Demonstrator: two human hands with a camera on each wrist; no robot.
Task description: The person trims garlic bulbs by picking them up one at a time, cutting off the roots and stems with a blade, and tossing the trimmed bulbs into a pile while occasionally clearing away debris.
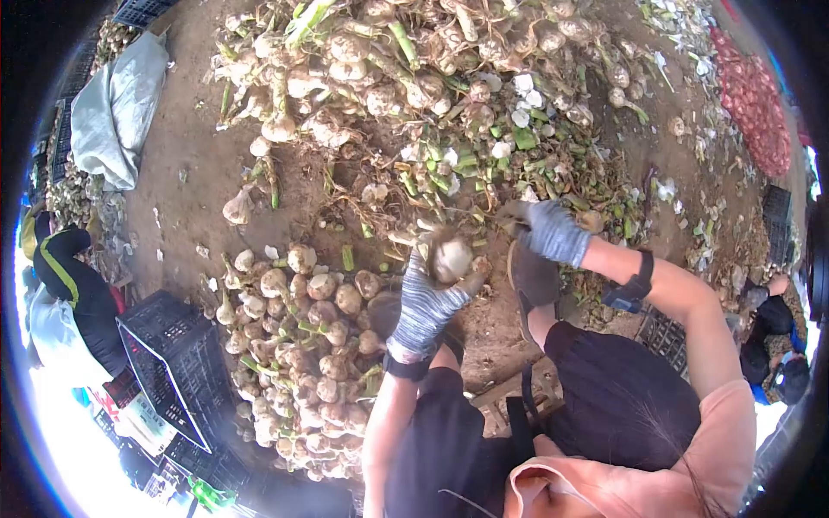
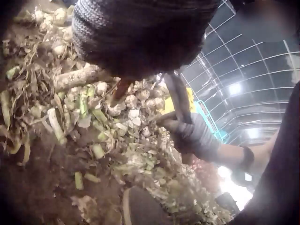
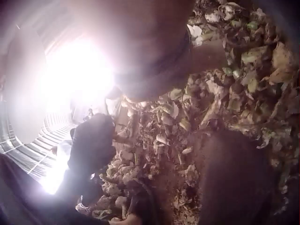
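Note:
In the head view my left hand (image 1: 423, 302), in a grey knitted glove, grips a pale garlic bulb (image 1: 452, 261), its fingers and thumb round the sides. My right hand (image 1: 557, 233), gloved alike, is a short way to the right with curled fingers. From it a thin dark tool (image 2: 178, 96) sticks up in the left wrist view; I cannot tell its exact kind. Trimmed garlic bulbs (image 1: 319, 345) lie heaped beside my left forearm. Ahead spreads a pile of garlic with stalks and roots (image 1: 363, 73). The right wrist view is dim and glare-washed.
Cut stalks and peelings (image 1: 518, 160) litter the soil beyond my hands. Black crates (image 1: 177, 363) stand at the left, near another person in dark clothes (image 1: 78, 293). A pale sheet (image 1: 117, 112) lies at upper left, red net sacks (image 1: 749, 99) at upper right. My shoe (image 1: 534, 272) is below my right hand.

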